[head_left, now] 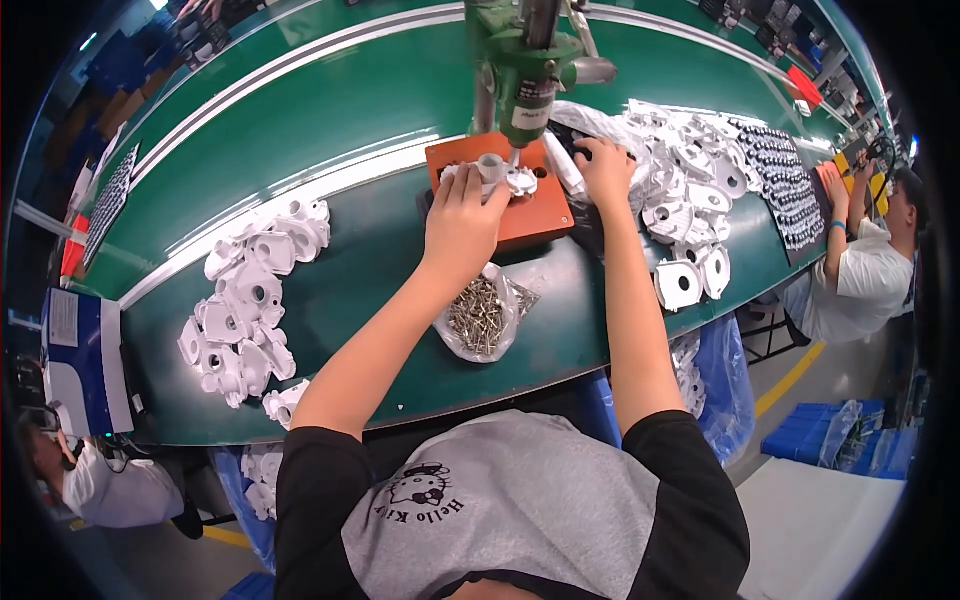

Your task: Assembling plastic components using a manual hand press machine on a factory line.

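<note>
1. Setting: a long green bench (400,100) curves from near left to far right in a workshop; other people sit at its near-left and right ends.
2. Press (528,60): a green upright machine stands at the far middle, its head directly over an orange fixture (530,215).
3. Part (492,170): a white plastic piece with a short tube sits on the fixture, under the press head.
4. Left hand (462,225): it lies palm-down on the fixture, fingers curled on the part and steadying it.
5. Right hand (605,165): it reaches to the right of the press, fingers bent over something dark; whether it grasps anything cannot be told.
6. Screws (478,318): an open clear bag of them lies near the fixture, between the forearms.
7. Stock: a left pile (245,300) of white parts lies well apart from the fixture; a right pile (690,190) lies just beside the right hand.
8. Hazard, pinch: the left fingers sit close to the press head; if it descends with them there, they would likely be caught.
9. Hazard, misalignment: if the part shifts under the hand, the press may strike off-centre and crack it.
10. Hazard, spill: the left forearm passes just over the bag; a sweep could scatter screws.
</note>
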`<state>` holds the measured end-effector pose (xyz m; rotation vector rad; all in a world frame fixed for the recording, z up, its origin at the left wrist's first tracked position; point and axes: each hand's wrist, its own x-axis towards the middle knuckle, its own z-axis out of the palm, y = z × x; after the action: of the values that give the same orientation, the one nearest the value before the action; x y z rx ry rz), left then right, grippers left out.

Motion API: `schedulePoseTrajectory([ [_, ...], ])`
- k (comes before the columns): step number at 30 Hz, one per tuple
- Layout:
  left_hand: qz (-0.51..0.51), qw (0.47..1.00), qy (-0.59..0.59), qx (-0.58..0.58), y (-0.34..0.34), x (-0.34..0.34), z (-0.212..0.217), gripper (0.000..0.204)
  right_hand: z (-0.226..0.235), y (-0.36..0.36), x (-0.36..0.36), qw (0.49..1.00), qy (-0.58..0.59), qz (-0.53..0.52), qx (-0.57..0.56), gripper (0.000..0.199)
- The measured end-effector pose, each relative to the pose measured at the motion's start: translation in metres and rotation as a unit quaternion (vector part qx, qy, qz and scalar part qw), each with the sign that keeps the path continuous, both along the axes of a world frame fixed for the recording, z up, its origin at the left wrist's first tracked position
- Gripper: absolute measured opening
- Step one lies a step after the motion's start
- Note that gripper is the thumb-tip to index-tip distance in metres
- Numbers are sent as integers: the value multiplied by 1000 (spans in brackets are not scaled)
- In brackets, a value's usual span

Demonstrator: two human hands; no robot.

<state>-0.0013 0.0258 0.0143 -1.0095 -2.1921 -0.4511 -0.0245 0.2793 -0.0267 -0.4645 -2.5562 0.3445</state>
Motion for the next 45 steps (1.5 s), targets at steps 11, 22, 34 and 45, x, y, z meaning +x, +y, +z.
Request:
schedulePoseTrajectory([
  [11,-27,995,-84,38,-3,0,-9,18,-1,-4,4,999,21,-45,12,19],
  [22,-33,998,-44,17,-3,4,-10,45,3,-3,7,998,-47,-30,-17,21],
  [34,-32,999,-36,16,-6,8,-10,49,-2,-1,4,998,-37,-50,-9,17],
  [45,-30,999,-36,21,-5,8,-10,46,2,-7,6,996,65,-31,-56,16],
])
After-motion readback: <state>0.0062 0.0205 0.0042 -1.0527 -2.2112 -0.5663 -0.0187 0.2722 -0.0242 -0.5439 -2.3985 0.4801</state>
